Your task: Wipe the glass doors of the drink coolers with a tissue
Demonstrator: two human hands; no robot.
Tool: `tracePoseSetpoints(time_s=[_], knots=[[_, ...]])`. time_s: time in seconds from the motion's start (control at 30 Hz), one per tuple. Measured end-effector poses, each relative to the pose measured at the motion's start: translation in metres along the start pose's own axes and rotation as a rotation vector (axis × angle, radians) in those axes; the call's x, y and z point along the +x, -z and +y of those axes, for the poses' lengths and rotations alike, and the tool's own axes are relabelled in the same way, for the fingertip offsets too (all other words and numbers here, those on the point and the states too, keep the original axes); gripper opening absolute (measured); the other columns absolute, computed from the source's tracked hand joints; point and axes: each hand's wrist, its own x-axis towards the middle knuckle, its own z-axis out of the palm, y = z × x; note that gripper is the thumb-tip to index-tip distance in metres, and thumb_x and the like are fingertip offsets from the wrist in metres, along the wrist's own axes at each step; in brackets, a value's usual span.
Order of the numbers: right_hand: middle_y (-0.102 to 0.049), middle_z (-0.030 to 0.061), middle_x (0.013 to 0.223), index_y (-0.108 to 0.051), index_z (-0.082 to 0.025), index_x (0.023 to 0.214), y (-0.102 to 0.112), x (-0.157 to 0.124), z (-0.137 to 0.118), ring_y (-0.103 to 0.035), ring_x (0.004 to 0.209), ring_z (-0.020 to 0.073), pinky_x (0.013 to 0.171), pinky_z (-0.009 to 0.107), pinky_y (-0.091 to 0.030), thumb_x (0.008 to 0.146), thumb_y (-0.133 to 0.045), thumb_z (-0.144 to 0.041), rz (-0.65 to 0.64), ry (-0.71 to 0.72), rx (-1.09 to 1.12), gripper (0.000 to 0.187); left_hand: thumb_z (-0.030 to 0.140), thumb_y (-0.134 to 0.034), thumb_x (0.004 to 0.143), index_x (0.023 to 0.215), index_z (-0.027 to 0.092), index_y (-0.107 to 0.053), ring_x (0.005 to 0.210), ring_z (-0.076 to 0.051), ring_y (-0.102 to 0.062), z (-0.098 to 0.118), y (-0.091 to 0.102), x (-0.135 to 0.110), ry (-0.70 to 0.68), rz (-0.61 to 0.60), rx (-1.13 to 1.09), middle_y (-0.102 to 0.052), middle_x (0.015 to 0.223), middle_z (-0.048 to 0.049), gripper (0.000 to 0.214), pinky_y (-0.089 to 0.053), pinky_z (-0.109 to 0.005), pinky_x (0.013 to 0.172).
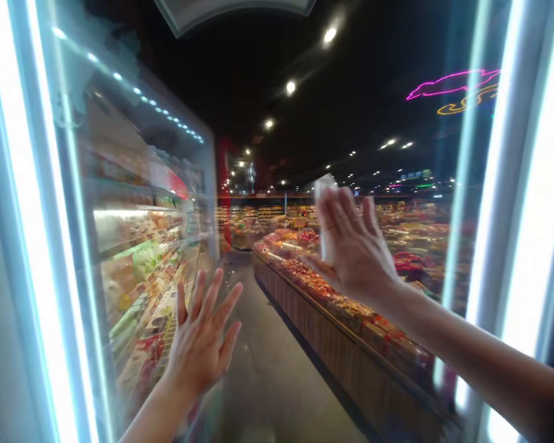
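My right hand (pixel 357 252) is raised at centre right, with the palm turned away from me and the fingers extended. Under it, a white cloth or tissue (pixel 325 184) shows past the fingertips and along the left side of the hand. Lower and to the left is my left hand (pixel 203 335), its fingers spread and nothing in it. Both palms seem to face a clear glass pane (pixel 281 357); whether the left one touches it I cannot tell. The right hand is slightly blurred.
Bright light tubes (pixel 526 184) frame both sides. Beyond the glass, a refrigerated shelf unit (pixel 141 212) with packed goods stands at left. A long wooden display bin (pixel 314 326) heaped with wrapped goods runs along the right of a grey aisle floor (pixel 258 381).
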Motion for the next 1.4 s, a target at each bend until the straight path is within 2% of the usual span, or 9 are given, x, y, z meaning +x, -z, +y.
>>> tracePoseSetpoints(time_s=[0.17,0.33,0.53,0.73,0.87,0.93,1.1,1.27,1.4], knots=[[-0.017,0.0062,0.172,0.008,-0.013,0.165,-0.02,0.028,-0.044,-0.011,0.161,0.022,0.133,0.048,-0.015,0.099,-0.036,-0.073,-0.215,0.545,-0.072,0.099,0.032,-0.055,0.098,0.162,0.033,-0.026,0.162,-0.029,-0.002,-0.041,0.015,-0.008,0.015,0.021,0.005,-0.019,0.173,-0.0041,0.07,0.001,-0.058,0.132],[-0.007,0.0188,0.172,0.001,-0.003,0.164,-0.018,0.1,-0.052,-0.007,0.16,0.0374,0.129,0.064,-0.009,0.103,-0.03,-0.066,-0.064,0.119,-0.197,0.092,0.028,-0.055,0.098,0.162,0.034,-0.023,0.161,-0.031,-0.006,-0.08,0.03,-0.022,0.059,0.041,0.022,-0.018,0.173,-0.0046,0.072,-0.003,-0.06,0.131],[-0.023,0.0081,0.171,-0.02,-0.01,0.163,-0.058,0.102,-0.138,-0.013,0.161,0.0243,0.133,0.047,-0.013,0.093,-0.056,-0.069,-0.272,0.681,-0.044,0.098,0.021,-0.054,0.097,0.163,0.032,-0.02,0.162,-0.031,-0.001,-0.116,0.036,-0.044,0.104,0.04,0.052,-0.011,0.174,-0.0059,0.075,-0.004,-0.061,0.131],[-0.013,0.0148,0.173,-0.01,-0.007,0.163,-0.077,0.158,-0.175,-0.007,0.161,0.0301,0.13,0.059,-0.002,0.102,-0.048,-0.058,-0.109,0.416,-0.109,0.088,0.019,-0.055,0.097,0.163,0.031,-0.02,0.162,-0.03,0.001,-0.143,0.039,-0.056,0.17,0.112,0.012,-0.009,0.175,-0.0063,0.075,-0.001,-0.06,0.132],[-0.016,0.0061,0.174,-0.018,-0.011,0.163,-0.085,0.145,-0.198,-0.007,0.161,0.0237,0.133,0.049,-0.008,0.098,-0.053,-0.065,-0.284,0.747,-0.1,0.091,0.018,-0.054,0.097,0.164,0.032,-0.016,0.162,-0.028,0.001,-0.156,0.038,-0.062,0.214,0.126,-0.013,-0.006,0.175,-0.0045,0.078,0.001,-0.058,0.132],[-0.018,0.0036,0.173,-0.019,-0.013,0.163,-0.083,0.141,-0.2,-0.008,0.161,0.0216,0.133,0.047,-0.008,0.099,-0.053,-0.064,-0.318,0.801,-0.113,0.089,0.018,-0.053,0.097,0.164,0.032,-0.016,0.161,-0.028,0.002,-0.16,0.035,-0.064,0.226,0.128,-0.03,-0.007,0.175,-0.005,0.078,0.001,-0.058,0.132],[-0.013,0.013,0.174,-0.015,-0.006,0.163,-0.075,0.14,-0.188,-0.008,0.161,0.0307,0.13,0.059,-0.003,0.104,-0.043,-0.056,-0.16,0.402,-0.177,0.082,0.018,-0.054,0.096,0.164,0.031,-0.018,0.161,-0.031,-0.002,-0.156,0.025,-0.064,0.23,0.151,-0.068,-0.01,0.174,-0.0072,0.078,-0.002,-0.061,0.132],[-0.026,-0.0019,0.172,-0.033,-0.019,0.161,-0.078,0.08,-0.177,-0.007,0.162,0.0185,0.133,0.04,-0.015,0.095,-0.05,-0.069,-0.284,0.796,-0.152,0.085,0.017,-0.056,0.094,0.164,0.035,-0.013,0.161,-0.032,-0.003,-0.127,0.019,-0.055,0.164,0.205,-0.124,-0.007,0.175,-0.0036,0.084,-0.003,-0.061,0.132],[-0.021,0.0071,0.173,-0.021,-0.011,0.164,-0.05,0.066,-0.123,-0.005,0.162,0.0249,0.133,0.052,-0.009,0.104,-0.04,-0.058,-0.206,0.387,-0.223,0.079,0.016,-0.057,0.093,0.164,0.036,-0.013,0.162,-0.032,-0.002,-0.099,0.015,-0.041,0.105,0.198,-0.168,-0.005,0.175,-0.0021,0.086,-0.001,-0.061,0.132]])
